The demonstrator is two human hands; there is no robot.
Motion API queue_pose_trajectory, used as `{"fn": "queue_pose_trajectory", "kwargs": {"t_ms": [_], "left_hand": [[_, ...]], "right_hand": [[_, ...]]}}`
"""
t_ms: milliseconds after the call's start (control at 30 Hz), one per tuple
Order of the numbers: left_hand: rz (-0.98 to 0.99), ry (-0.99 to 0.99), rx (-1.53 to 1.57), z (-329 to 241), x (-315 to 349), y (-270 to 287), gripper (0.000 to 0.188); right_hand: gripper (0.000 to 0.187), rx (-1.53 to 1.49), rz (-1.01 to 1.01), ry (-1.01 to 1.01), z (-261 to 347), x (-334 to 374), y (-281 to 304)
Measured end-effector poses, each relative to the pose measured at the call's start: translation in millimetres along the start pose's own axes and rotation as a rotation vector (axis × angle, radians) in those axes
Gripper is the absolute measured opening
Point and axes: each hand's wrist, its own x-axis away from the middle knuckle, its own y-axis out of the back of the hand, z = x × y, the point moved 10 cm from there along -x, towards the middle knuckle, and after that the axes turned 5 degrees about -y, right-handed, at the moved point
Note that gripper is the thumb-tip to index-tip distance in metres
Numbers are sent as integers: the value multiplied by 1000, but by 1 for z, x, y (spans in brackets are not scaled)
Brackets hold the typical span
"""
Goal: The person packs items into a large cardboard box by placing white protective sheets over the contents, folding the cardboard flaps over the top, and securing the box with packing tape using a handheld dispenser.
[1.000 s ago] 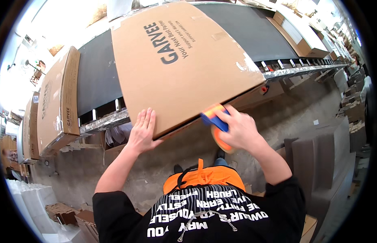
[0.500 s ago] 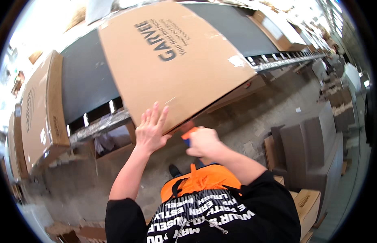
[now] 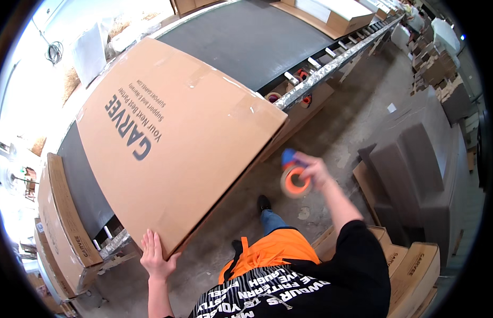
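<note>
A large flat brown cardboard box [image 3: 183, 148] lies across the dark conveyor belt, its near edge jutting out over the frame. Against its near left corner rests my left hand [image 3: 156, 258], fingers stretched flat on the top and thumb by the side edge. My right hand [image 3: 315, 170] is wrapped around a tape dispenser [image 3: 296, 179] with an orange hub and a blue part, held in the air to the right of the box, apart from it. The side of the box that faces me is mostly in shadow.
More cardboard boxes [image 3: 66, 228] stand on the conveyor [image 3: 225, 40] at the left; an opened one [image 3: 334, 18] is at the far right. Tape rolls [image 3: 306, 100] sit under the rail. Grey padded pieces [image 3: 416, 159] and small boxes [image 3: 416, 270] are stacked on my right.
My right hand has moved right, away from the box edge, with the tape dispenser. My left hand has shifted left and down to the corner. The view has turned and moved along the belt.
</note>
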Motion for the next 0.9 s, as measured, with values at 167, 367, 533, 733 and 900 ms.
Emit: {"fn": "queue_pose_trajectory", "kwargs": {"t_ms": [167,367,533,733,900], "left_hand": [[49,25,-47,2,1,0,97],[169,99,-37,13,-9,-8,106],[287,183,59,-38,-95,34,105],[285,-1023,335,-280,-357,-10,47],[840,-1642,-483,-363,-348,-130,25]], "right_hand": [[74,48,302,35,154,-124,45],[48,530,530,-354,147,-151,16],[74,-120,424,-228,44,3,-25],[73,-281,-257,168,7,33,-106],[73,-134,-222,38,23,30,-112]]}}
